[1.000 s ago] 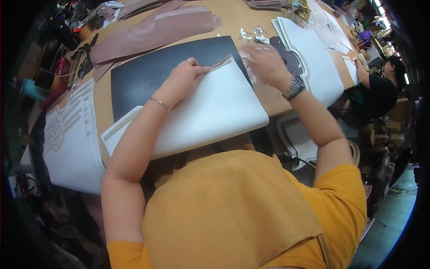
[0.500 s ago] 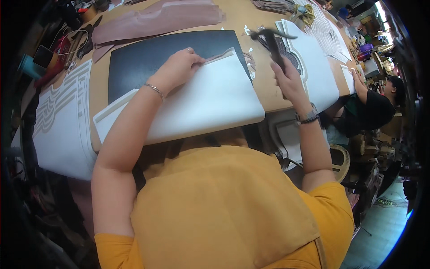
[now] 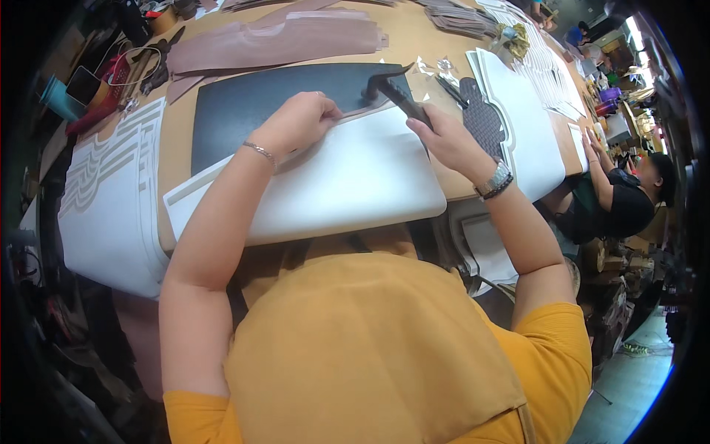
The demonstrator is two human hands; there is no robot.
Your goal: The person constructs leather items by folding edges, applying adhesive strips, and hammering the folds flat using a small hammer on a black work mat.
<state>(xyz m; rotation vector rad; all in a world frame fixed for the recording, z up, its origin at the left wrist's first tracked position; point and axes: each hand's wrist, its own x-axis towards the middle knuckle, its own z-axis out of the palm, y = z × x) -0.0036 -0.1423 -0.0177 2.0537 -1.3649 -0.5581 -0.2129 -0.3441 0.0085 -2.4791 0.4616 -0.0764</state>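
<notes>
A large white leather-like sheet (image 3: 347, 174) lies over a dark board (image 3: 240, 100) and bends down over the table's near edge. Along its far edge runs a narrow mauve-grey strip (image 3: 357, 113). My left hand (image 3: 307, 118) pinches that edge, fingers closed on the strip. In my right hand (image 3: 444, 137) is a hammer (image 3: 403, 102), gripped by its dark handle. The hammer's head is down by the right end of the strip; whether it touches cannot be told.
Mauve leather pieces (image 3: 281, 43) lie beyond the board. White cut panels (image 3: 111, 192) hang at the left, and more white panels (image 3: 529, 140) lie at the right beside a dark woven-pattern piece (image 3: 484, 122). Small scraps (image 3: 429, 66) litter the table. Another person (image 3: 621, 192) works at far right.
My right hand has swung the hammer left and down, from above the scraps to the strip's right end. My left hand keeps its pinch at the edge. The whole view has shifted slightly.
</notes>
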